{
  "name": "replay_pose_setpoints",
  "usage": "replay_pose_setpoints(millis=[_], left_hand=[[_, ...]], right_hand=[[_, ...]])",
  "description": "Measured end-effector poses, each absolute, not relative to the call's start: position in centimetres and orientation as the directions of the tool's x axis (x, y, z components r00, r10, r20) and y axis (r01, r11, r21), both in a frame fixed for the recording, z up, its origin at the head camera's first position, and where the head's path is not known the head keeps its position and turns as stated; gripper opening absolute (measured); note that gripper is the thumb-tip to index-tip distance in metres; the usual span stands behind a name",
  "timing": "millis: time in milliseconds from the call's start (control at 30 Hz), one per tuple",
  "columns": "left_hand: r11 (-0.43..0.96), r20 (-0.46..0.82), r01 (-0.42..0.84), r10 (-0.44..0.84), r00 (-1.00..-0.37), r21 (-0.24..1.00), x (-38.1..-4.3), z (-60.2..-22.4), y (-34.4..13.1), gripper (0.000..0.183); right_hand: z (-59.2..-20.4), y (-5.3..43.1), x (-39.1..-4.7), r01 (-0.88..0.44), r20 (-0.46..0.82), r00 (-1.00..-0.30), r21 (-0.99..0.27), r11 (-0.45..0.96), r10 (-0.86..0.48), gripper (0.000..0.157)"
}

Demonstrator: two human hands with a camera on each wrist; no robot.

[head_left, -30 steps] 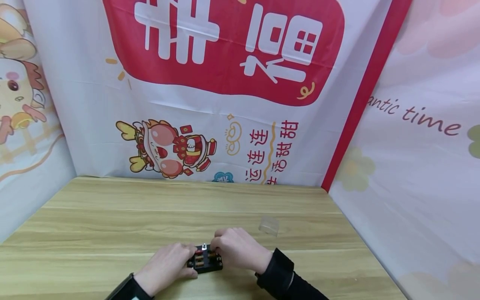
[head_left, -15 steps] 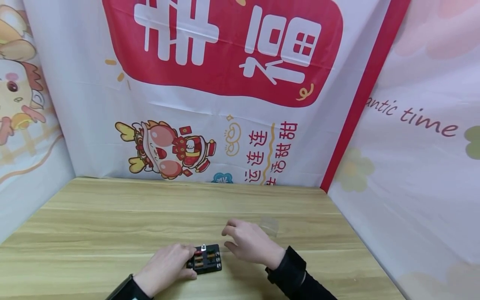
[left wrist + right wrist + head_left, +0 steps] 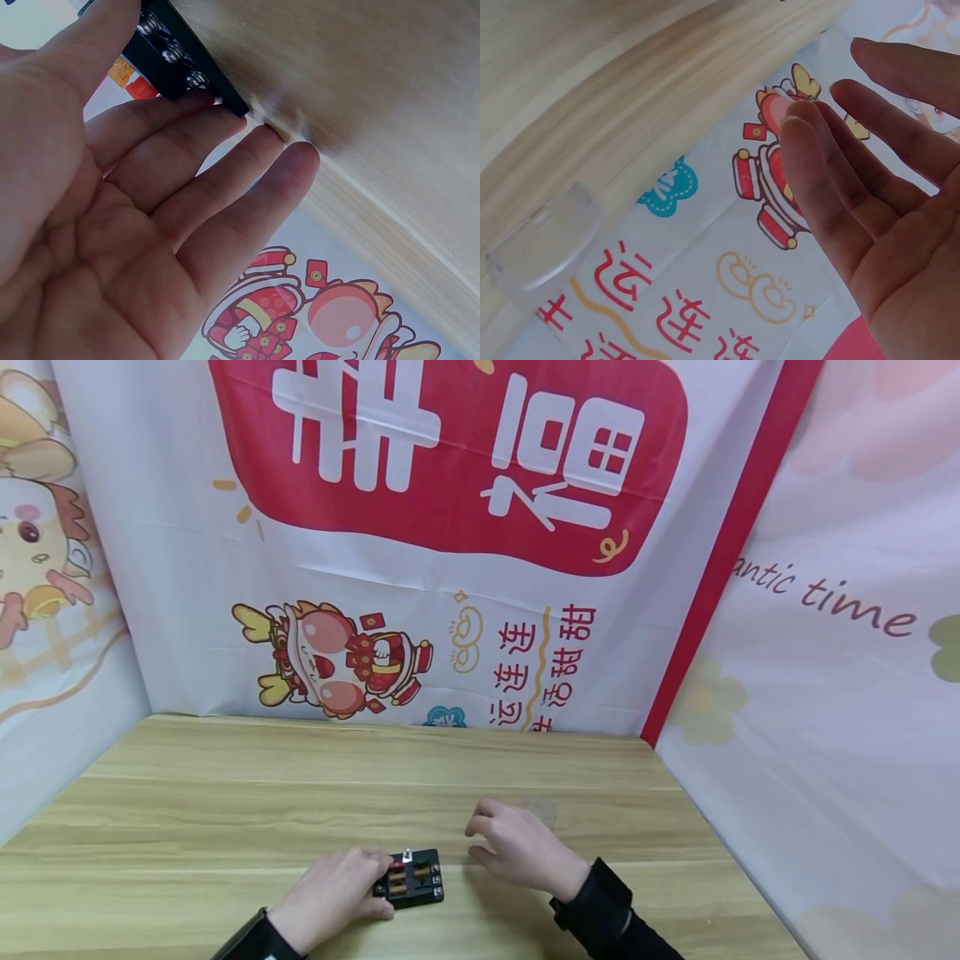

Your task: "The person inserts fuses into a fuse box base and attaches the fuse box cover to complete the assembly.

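A black fuse block [image 3: 429,893] lies on the wooden table, with amber-brown blade fuses [image 3: 398,889] in its slots and screw terminals along its sides. Thumb and fingers of my left hand [image 3: 330,893] grip its left end, covering that part. In the left wrist view a row of screws shows on the fuse block [image 3: 154,56] between thumb and fingers, and a red fuse [image 3: 141,88] peeks out beyond. To the right, my right hand [image 3: 527,853] hovers apart from the block, fingers loosely bent and holding nothing.
A clear plastic cover [image 3: 543,810] sits on the table [image 3: 300,793] just behind my right hand, partly hidden by it; the right wrist view shows the cover [image 3: 547,240] more fully. Printed cloth hangings [image 3: 187,610] enclose the table at the back and both sides.
My right hand has left the fuse block's right side and moved right, its fingers loosening. My left hand and the block have stayed put.
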State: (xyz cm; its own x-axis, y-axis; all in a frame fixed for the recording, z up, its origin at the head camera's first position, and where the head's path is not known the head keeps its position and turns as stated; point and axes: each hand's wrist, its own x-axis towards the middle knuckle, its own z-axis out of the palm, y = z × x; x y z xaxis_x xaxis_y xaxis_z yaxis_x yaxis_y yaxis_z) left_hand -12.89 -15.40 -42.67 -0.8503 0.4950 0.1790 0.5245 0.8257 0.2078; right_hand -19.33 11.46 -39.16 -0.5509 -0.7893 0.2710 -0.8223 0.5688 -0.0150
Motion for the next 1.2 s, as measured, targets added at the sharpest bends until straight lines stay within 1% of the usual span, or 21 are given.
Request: replay_pose_setpoints(millis=[133,233,433,567,867,1033,1200], left_hand=[[0.831,0.174,0.517,0.488,-0.855,0.207,-12.9,-42.6,-15.3,0.039],[0.832,0.176,0.517,0.488,-0.855,0.203,-13.0,-42.6,-15.4,0.040],[0.823,0.188,0.532,0.501,-0.845,0.200,-13.0,-42.8,-15.4,0.039],[0.825,0.170,0.523,0.496,-0.851,0.213,-13.0,-42.8,-15.3,0.039],[0.821,0.170,0.522,0.494,-0.852,0.230,-12.9,-42.6,-15.3,0.039],[0.824,0.155,0.519,0.495,-0.855,0.228,-13.0,-42.6,-15.3,0.040],[0.824,0.143,0.514,0.494,-0.858,0.237,-12.9,-42.6,-15.4,0.039]], right_hand=[[-39.2,12.5,-19.5,-0.829,0.286,-0.540,-0.016,0.560,-0.791,0.017],[-38.9,13.4,-19.8,-0.826,0.270,-0.552,-0.042,0.563,-0.789,0.017],[-37.8,15.0,-20.4,-0.794,0.134,-0.607,-0.154,0.588,-0.784,0.019],[-37.0,16.0,-20.7,-0.784,0.077,-0.612,-0.189,0.591,-0.787,0.019],[-36.2,17.2,-20.9,-0.771,0.031,-0.620,-0.210,0.602,-0.784,0.023],[-36.5,18.0,-20.9,-0.765,0.005,-0.624,-0.209,0.609,-0.781,0.024],[-37.0,18.9,-20.8,-0.763,-0.008,-0.617,-0.237,0.601,-0.787,0.025]])
